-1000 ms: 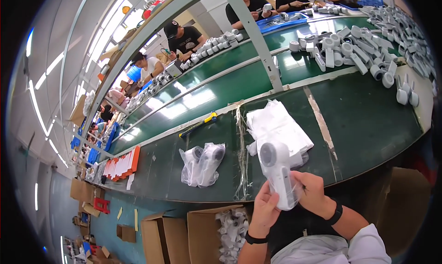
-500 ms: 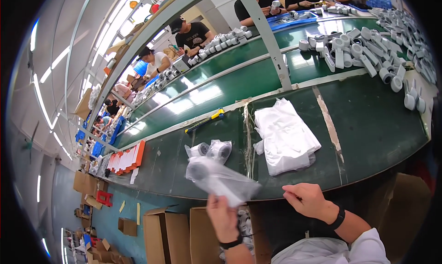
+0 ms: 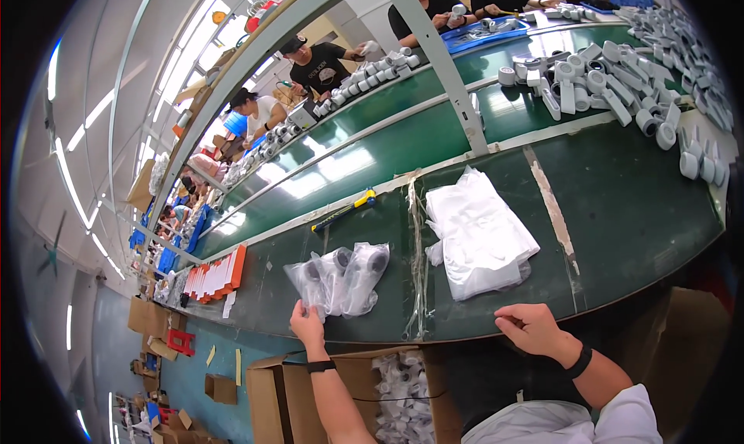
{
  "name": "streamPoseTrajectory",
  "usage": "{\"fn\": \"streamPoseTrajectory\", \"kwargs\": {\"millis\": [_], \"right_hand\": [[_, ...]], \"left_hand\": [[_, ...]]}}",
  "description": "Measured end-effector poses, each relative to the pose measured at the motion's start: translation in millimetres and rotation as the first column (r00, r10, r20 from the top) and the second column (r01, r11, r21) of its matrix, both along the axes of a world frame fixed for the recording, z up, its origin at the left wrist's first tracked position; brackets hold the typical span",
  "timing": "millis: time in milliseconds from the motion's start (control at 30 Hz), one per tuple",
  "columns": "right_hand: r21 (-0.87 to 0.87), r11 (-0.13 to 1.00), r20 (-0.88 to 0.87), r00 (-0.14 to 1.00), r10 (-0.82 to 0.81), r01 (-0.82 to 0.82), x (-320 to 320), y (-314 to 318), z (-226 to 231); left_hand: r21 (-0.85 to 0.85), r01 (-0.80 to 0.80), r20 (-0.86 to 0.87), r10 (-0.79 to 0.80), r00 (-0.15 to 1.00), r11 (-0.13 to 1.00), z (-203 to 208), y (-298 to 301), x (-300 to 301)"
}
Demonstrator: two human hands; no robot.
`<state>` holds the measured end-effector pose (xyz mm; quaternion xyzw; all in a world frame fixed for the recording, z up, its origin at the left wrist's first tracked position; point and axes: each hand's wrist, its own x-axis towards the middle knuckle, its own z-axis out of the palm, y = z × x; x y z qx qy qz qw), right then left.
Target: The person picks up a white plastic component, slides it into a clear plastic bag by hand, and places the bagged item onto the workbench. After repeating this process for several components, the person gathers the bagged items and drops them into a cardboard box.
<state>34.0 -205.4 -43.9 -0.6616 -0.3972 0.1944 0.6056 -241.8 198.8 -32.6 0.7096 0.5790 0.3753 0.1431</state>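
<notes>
At the near edge of the dark green bench, my left hand (image 3: 308, 325) is closed at the lower end of a clear plastic bag (image 3: 308, 283) with a round-headed grey-white part inside. Two more bagged parts lie right beside it, a middle one (image 3: 334, 277) and a right one (image 3: 364, 277), all side by side. My right hand (image 3: 536, 329) hovers at the bench edge with its fingers curled together and nothing visible in them. In front of it lies a stack of flat clear plastic bags (image 3: 482, 239).
A yellow-and-black tool (image 3: 344, 210) lies behind the bagged parts. An orange box with white slips (image 3: 217, 273) stands left. Unbagged grey-white handled parts (image 3: 597, 84) are heaped at back right. Below the bench, a carton (image 3: 353, 366) holds bagged parts (image 3: 403, 397). People work across the green conveyor (image 3: 349, 146).
My left hand has moved left and laid the bagged part down beside the other two. My right hand has shifted slightly right and stays closed.
</notes>
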Motion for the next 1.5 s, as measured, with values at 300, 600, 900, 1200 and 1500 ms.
{"fn": "streamPoseTrajectory", "kwargs": {"millis": [300,600,900,1200,1500], "right_hand": [[0.014,1.000,0.143,0.990,0.001,-0.003,-1,1,1],[0.040,0.999,0.152,0.988,-0.009,0.003,0,1,-2],[0.033,0.999,0.203,0.978,-0.037,0.031,0,-3,-3],[0.021,0.993,-0.078,0.990,0.120,-0.119,3,-23,8],[-0.037,0.838,0.279,0.811,-0.514,0.544,132,-135,66]], "left_hand": [[0.280,0.250,-0.282,-0.169,0.944,0.927,20,-22,36],[-0.105,0.210,-0.593,-0.231,0.771,0.972,44,-59,79],[-0.063,0.091,-0.603,-0.111,0.790,0.994,13,-28,71],[0.207,0.082,-0.581,0.056,0.812,0.975,27,-63,72],[0.262,0.676,0.027,-0.706,0.708,0.688,-9,-183,103]]}}
